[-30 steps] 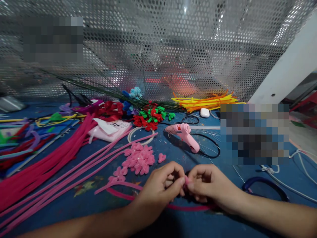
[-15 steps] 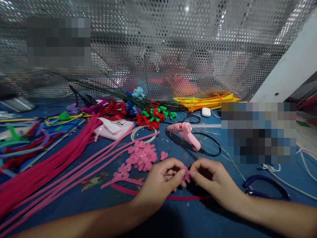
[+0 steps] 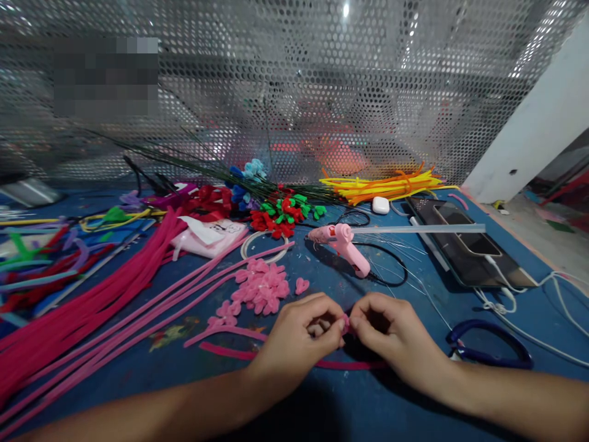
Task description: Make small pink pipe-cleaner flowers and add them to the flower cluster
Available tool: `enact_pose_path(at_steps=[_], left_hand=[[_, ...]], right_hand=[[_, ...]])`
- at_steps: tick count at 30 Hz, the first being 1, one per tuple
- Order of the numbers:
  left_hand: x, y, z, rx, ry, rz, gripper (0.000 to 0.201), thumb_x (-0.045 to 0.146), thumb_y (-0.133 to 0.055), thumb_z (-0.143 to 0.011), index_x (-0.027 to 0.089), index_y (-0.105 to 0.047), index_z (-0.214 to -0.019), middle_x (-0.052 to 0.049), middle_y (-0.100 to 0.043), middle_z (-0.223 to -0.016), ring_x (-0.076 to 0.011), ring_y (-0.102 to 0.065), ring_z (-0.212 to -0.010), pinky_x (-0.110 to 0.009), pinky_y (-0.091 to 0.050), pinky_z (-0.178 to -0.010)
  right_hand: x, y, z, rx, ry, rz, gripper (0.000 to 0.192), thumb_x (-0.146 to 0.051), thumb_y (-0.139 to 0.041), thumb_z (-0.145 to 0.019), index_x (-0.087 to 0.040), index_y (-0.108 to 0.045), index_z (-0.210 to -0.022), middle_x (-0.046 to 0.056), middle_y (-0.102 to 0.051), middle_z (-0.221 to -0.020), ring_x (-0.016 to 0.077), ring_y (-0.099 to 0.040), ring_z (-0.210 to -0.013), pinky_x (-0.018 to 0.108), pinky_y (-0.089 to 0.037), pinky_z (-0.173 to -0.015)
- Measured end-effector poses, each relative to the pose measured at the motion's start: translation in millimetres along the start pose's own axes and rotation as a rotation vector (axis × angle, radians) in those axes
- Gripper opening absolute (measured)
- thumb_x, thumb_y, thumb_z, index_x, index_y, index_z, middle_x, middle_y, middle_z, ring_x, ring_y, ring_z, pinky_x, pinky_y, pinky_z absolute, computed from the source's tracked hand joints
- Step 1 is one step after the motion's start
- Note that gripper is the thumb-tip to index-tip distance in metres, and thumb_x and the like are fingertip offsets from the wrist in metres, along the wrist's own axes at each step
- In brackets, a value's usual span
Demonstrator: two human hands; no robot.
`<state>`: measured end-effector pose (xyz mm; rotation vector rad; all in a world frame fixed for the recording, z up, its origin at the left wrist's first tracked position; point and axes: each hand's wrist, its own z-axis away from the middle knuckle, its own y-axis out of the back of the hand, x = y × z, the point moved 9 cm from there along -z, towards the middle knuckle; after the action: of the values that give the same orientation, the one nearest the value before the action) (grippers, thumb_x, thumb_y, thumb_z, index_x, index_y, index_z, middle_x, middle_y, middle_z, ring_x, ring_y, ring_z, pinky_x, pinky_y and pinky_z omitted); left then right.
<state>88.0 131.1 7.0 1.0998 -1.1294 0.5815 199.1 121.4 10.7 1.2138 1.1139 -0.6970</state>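
Between my two hands is a small pink pipe-cleaner flower, mostly covered by fingers. My left hand pinches it from the left. The thumb and fingertips of my right hand are pressed together at its right edge. Just beyond my left hand lies a heap of pink pipe-cleaner flowers, with a single small pink loop beside it. Under my wrists a dark pink pipe cleaner runs across the blue table.
A pink glue gun with a long glue stick lies ahead. Bundled magenta pipe cleaners stretch along the left. Blue-handled pliers lie by my right forearm, near a tablet with phones and white cables. Yellow pipe cleaners sit against the mesh panel.
Both hands have drawn slightly closer together around the pink flower, which shows less now. The view has shifted slightly, and the tablet and phones at right are now visible.
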Motion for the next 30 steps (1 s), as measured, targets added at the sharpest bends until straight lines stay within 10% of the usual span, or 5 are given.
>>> enact_pose_path(at_steps=[30], left_hand=[[-5,-7.1,-2,-0.051,0.113,0.373,0.022,0.016,-0.064,-0.072,0.017,-0.043,-0.078,0.004,-0.055,-0.071,-0.0067,-0.048,-0.06,-0.02,-0.038,-0.057]], right_hand=[[10,-8,-9,-0.231,-0.034,-0.097,0.01,-0.021,-0.057,-0.079,-0.014,-0.063,-0.074,-0.003,-0.053,-0.061,0.0071,-0.042,-0.054,0.019,-0.033,-0.05]])
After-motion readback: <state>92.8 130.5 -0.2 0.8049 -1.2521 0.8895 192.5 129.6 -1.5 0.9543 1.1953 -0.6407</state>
